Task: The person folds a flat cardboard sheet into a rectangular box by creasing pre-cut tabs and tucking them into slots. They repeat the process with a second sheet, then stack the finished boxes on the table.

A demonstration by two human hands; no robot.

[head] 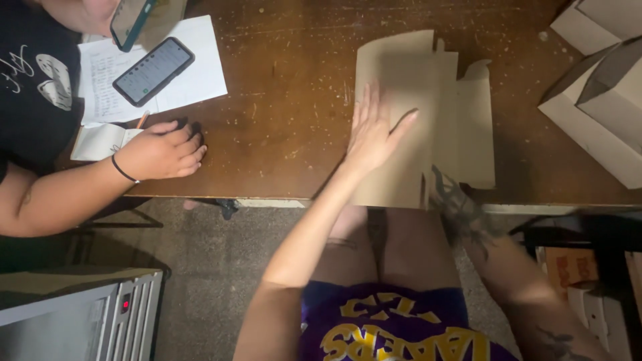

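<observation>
The left hand (372,134) lies flat, fingers spread, its grip wide and holding nothing, pressing the flat cardboard box blank (428,113) onto the wooden desk (287,113) at centre frame. The right hand is hidden beneath the blank's lower edge; only its tattooed forearm (461,214) shows, so I cannot tell its grip. For a clean fold, I'd keep that palm firm beside the crease. At upper left, another person's hand (160,150) rests near a phone (153,71).

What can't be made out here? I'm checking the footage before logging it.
- Right hand: head view, hidden under the flat cardboard blank; only the forearm shows.
- Sheet of paper: writing too small.
- Folded boxes: cut off by right edge.
- Left hand: lies flat on the blank, in full view.
</observation>
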